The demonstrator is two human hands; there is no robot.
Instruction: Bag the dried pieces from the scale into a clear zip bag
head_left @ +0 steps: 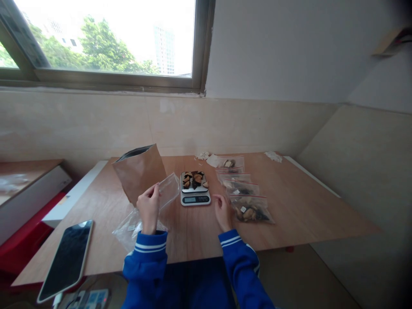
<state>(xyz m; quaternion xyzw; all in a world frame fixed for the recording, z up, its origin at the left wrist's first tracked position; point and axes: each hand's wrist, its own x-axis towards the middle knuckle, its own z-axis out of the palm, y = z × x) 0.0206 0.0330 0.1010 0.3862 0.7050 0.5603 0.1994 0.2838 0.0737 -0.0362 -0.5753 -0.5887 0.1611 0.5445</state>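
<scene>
Clear bag [170, 189] pinched in the fingers of my left hand [149, 209], left of the scale [195, 200].
It looks light, limp and likely slippery — best held by an edge. My right hand [223, 212] hangs right of the scale, fingers curled; whether they're pressed together, I can't tell. The dried pieces [195, 180] on the scale seem light and brittle. White labels [243, 209] on the red-edged bags [257, 213] at right — too small to read.

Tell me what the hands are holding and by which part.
Left hand: a clear plastic bag, pinched at its left edge. Right hand: nothing visible.
</scene>
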